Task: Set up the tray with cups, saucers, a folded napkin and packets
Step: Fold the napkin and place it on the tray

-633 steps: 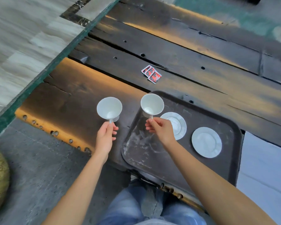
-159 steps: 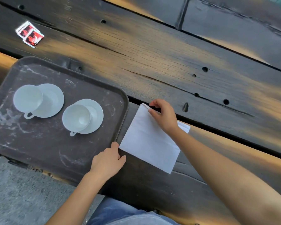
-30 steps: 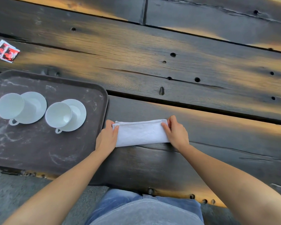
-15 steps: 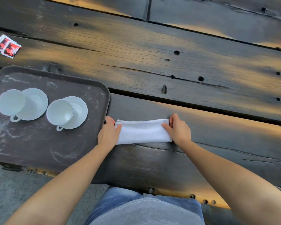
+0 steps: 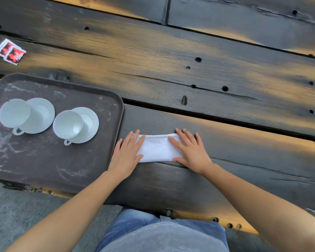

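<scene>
A white napkin (image 5: 157,148), folded into a narrow strip, lies on the dark wooden table just right of the brown tray (image 5: 65,166). My left hand (image 5: 127,154) lies flat on its left end and my right hand (image 5: 188,150) flat on its right end, fingers spread, pressing it down. On the tray stand two white cups (image 5: 14,113) (image 5: 67,124), each on a white saucer (image 5: 42,115) (image 5: 90,124). Red and white packets (image 5: 10,51) lie on the table beyond the tray, at the far left.
The table is made of dark, worn planks with gaps and bolt holes (image 5: 225,88). Its near edge (image 5: 189,215) runs just above my lap, and grey floor shows at the lower left.
Both hands have gone from pinching the napkin's ends to lying flat on it with fingers spread. The napkin stays in the same place beside the tray.
</scene>
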